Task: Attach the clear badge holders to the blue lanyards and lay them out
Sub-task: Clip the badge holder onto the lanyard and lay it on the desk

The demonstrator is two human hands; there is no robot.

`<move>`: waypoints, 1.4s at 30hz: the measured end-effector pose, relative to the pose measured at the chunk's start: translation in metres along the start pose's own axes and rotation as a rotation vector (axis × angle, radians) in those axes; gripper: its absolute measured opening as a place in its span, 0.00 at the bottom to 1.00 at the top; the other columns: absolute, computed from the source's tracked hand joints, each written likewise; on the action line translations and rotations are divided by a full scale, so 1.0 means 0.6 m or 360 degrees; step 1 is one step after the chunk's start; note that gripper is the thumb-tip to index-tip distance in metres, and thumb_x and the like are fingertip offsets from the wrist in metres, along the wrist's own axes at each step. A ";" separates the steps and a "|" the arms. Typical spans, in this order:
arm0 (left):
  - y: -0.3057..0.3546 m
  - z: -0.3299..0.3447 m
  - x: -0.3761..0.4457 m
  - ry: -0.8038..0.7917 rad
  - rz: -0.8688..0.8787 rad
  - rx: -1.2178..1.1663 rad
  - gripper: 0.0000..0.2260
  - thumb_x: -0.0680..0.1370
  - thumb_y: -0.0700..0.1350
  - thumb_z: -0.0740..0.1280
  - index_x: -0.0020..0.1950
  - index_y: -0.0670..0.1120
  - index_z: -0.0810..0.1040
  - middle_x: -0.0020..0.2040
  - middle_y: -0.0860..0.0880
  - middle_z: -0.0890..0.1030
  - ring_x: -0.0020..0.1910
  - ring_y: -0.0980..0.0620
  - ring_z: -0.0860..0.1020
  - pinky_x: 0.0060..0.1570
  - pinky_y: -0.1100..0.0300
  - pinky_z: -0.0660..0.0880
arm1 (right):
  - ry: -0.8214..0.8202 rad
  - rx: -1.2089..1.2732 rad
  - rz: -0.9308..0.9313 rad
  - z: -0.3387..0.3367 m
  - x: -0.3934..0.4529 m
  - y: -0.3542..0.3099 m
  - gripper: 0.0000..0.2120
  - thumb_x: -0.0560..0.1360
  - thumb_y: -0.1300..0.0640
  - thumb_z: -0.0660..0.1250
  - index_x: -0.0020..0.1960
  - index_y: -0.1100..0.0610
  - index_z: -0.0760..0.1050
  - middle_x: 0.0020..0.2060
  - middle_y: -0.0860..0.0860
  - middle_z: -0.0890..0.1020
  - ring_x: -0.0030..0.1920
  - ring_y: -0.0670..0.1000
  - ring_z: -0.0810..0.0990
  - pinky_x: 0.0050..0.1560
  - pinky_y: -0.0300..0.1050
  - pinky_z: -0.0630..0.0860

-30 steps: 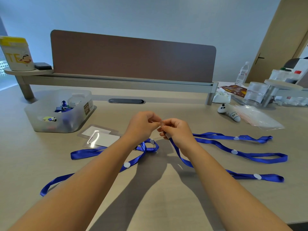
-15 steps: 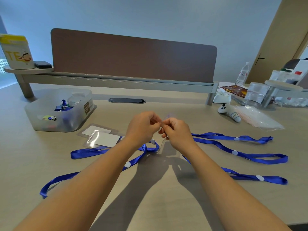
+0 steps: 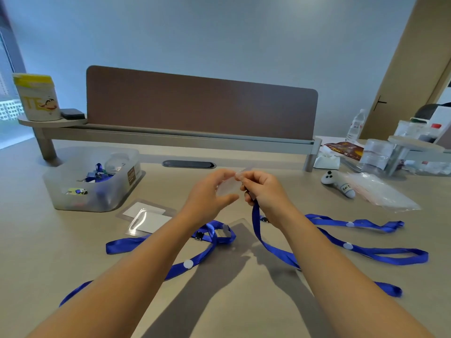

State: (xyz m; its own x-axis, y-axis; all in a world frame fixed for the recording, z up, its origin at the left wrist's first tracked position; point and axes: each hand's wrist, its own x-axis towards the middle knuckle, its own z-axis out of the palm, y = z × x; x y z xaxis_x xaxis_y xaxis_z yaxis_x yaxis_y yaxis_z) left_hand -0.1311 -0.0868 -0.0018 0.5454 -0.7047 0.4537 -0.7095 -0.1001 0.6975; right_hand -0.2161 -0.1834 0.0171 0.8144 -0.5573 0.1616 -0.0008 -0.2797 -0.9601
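Above the beige surface [image 3: 73, 259], mid-frame, the left hand [image 3: 210, 193] pinched a clear badge holder [image 3: 225, 187] while the right hand [image 3: 264, 191] pinched a blue lanyard [image 3: 268, 245] end against it: apparently mid-attachment, with clipping and laying out still ahead.

Both hands are now higher above the tabletop than one second ago. The left hand [image 3: 211, 191] has opened: its thumb is spread away from the fingers, and the clear badge holder [image 3: 228, 186] shows between them. The right hand [image 3: 262, 189] now lifts the blue lanyard [image 3: 256, 224], so the strap hangs down from it to the tabletop.
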 end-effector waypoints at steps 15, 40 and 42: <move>-0.033 -0.029 0.044 0.0549 0.0275 0.0689 0.12 0.76 0.36 0.59 0.56 0.43 0.76 0.52 0.40 0.81 0.51 0.41 0.77 0.47 0.55 0.72 | 0.0333 -0.1130 -0.0194 -0.029 0.056 0.031 0.10 0.77 0.60 0.58 0.51 0.61 0.77 0.44 0.54 0.74 0.40 0.51 0.72 0.38 0.43 0.69; -0.100 -0.009 0.149 0.0457 0.0308 0.0793 0.10 0.73 0.34 0.61 0.51 0.41 0.79 0.45 0.38 0.84 0.42 0.37 0.80 0.40 0.50 0.77 | 0.0466 -0.1165 -0.0007 -0.033 0.170 0.052 0.23 0.78 0.51 0.54 0.73 0.54 0.59 0.72 0.53 0.66 0.72 0.55 0.60 0.74 0.58 0.48; -0.087 0.013 0.175 0.0457 0.0338 0.0711 0.11 0.74 0.34 0.60 0.52 0.41 0.79 0.47 0.38 0.83 0.44 0.37 0.79 0.42 0.49 0.76 | 0.0476 -0.1317 0.0052 -0.066 0.179 0.047 0.23 0.79 0.49 0.53 0.73 0.53 0.59 0.74 0.52 0.62 0.74 0.55 0.56 0.73 0.62 0.41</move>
State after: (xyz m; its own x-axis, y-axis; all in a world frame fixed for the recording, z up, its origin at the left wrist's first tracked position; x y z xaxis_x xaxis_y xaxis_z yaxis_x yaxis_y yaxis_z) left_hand -0.0406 -0.1611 0.0049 0.4252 -0.5290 0.7344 -0.9026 -0.3083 0.3005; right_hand -0.1515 -0.2823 0.0162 0.6205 -0.7240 0.3013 -0.5362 -0.6721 -0.5107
